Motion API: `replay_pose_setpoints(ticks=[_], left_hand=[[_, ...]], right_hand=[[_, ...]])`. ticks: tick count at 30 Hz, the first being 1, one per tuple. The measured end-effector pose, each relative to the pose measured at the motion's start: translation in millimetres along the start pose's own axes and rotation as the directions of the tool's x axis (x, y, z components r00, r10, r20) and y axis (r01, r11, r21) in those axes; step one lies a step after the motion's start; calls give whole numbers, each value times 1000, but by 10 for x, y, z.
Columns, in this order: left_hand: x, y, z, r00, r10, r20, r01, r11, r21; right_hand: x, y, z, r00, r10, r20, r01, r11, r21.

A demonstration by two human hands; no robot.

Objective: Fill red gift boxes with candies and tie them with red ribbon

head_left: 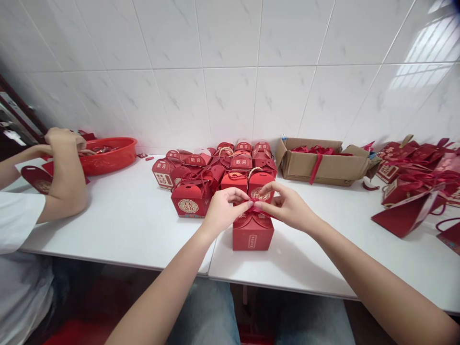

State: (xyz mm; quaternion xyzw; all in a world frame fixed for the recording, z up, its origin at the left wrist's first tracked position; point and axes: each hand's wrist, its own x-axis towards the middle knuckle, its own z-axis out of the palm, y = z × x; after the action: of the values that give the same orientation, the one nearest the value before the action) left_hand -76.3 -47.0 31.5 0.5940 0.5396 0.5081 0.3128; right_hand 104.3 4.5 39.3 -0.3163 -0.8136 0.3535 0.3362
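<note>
A red gift box (253, 235) stands upright in front of me near the table's front edge, its top flaps folded in. At its top is a red ribbon (254, 206), pinched from both sides. My left hand (230, 206) is closed, thumb and forefinger gripping the ribbon on the left. My right hand (283, 206) holds the ribbon from the right in the same kind of pinch. The fingers partly cover the ribbon, so the form of its knot or bow is hidden. Behind stand more red gift boxes (190, 200), some with cord handles.
A cardboard box (319, 167) of red ribbons stands by the tiled wall. Several ribboned red boxes (404, 211) crowd the right side of the white table (136, 225). At left, a co-worker's arm (68, 177) is beside a red basin (111, 163).
</note>
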Motion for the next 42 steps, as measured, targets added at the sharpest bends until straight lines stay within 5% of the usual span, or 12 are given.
replay_pose_setpoints(ticks=[4,8,15,20,25,31,36,42], left_hand=[[39,42,34,999,-41,6,41,999,-27],[57,74,35,999,-37,38,39,997,-63],[68,87,-28,989,46,138,-47,999,-1],[86,39,4,980,144,134,-153,987,58],[-16,40,18,971,227,-79,-192,931,310],[-162,64,44,983,182,31,-181,919,350],[-147,-28,115,973,230,-21,-202,892,405],[-153,-87,132,958,276,-77,-220,881,418]], right_hand=[[7,-16,4,994,-95,58,105,974,-203],[62,3,44,994,-96,58,103,986,-129],[138,15,-4,984,117,133,-131,987,97],[153,-3,-42,934,217,283,-309,888,341],[139,12,1,903,307,302,-422,773,474],[92,52,67,919,294,262,-392,752,531],[47,-22,48,937,300,179,-344,882,322],[123,142,51,985,141,-102,-131,987,97]])
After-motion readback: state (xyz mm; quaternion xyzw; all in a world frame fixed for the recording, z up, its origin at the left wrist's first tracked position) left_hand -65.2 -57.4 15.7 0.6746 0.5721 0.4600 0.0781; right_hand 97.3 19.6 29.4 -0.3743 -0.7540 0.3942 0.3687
